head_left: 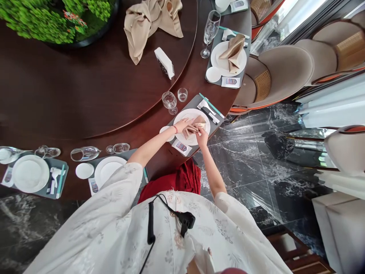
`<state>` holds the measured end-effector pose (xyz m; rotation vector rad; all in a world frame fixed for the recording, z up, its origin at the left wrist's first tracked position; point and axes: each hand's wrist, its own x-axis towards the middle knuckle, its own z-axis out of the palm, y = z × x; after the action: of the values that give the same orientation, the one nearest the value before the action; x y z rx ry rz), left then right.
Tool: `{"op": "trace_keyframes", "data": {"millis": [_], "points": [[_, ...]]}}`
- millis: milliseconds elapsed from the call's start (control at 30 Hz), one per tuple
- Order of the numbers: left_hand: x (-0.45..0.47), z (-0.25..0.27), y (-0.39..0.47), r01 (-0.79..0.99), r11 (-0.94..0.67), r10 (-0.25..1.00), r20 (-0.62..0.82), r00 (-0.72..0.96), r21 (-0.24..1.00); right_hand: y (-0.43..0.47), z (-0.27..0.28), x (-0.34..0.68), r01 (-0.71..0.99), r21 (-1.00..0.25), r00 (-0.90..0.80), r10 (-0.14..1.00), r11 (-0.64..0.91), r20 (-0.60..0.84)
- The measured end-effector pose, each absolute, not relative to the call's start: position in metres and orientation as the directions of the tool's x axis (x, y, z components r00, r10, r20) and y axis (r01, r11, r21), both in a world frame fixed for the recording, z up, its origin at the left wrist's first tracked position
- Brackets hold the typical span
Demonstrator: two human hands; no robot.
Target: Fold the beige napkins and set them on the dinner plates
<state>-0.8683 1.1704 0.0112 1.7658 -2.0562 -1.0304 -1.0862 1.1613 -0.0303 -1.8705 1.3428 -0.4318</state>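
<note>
A beige cloth napkin, partly folded with pleats, lies over a white plate. My left hand, a red band at its wrist, holds the napkin's left side with its fingers closed on the cloth. From the right, my right hand pinches the napkin's near edge. Under the plate is a grey placemat, with a small white dish at its left and a printed card packet in front. Wrapped cutlery lies along its right side.
A stemmed glass and a small tumbler stand behind the plate. The turntable bears crumpled napkins, a white holder and a green plant. Another setting has a folded napkin. Chairs line the right.
</note>
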Motion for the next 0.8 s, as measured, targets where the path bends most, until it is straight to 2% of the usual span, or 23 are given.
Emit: {"op": "trace_keyframes", "data": {"millis": [100,233,333,433,533,633,700,800], "points": [[-0.846,0.013,1.203,-0.862,0.034,-0.903,-0.353,-0.243,0.505,1.159,-0.034,-1.089,-0.677,-0.721,0.374,-0.913,-0.149,-0.163],[-0.817,0.021,1.251,-0.871,0.026,-0.915,-0.34,-0.219,0.491,1.159,-0.04,-1.097,-0.68,-0.721,0.376,-0.906,-0.13,-0.192],[-0.792,0.026,1.278,-0.86,-0.095,-0.96,-0.276,-0.055,0.501,1.164,-0.041,-1.109,-0.667,-0.736,0.392,-0.894,-0.114,-0.216],[-0.761,0.027,1.294,-0.821,-0.302,-0.952,-0.189,0.239,0.485,1.162,-0.033,-1.126,-0.689,-0.716,0.357,-0.913,-0.112,-0.2],[-0.725,0.022,1.298,-0.714,-0.56,-0.822,-0.177,0.541,0.42,1.137,-0.015,-1.134,-0.713,-0.686,0.287,-0.953,-0.142,-0.1],[-0.692,0.015,1.294,-0.484,-0.827,-0.557,-0.3,0.774,0.287,1.083,0.016,-1.111,-0.673,-0.694,0.293,-0.954,-0.255,0.066],[-0.677,0.011,1.29,-0.362,-0.91,-0.413,-0.365,0.834,0.202,1.037,0.046,-1.068,-0.614,-0.691,0.355,-0.915,-0.382,0.191],[-0.666,0.006,1.285,-0.33,-0.931,-0.365,-0.41,0.836,0.156,0.972,0.097,-0.96,-0.516,-0.639,0.52,-0.801,-0.571,0.297]]}}
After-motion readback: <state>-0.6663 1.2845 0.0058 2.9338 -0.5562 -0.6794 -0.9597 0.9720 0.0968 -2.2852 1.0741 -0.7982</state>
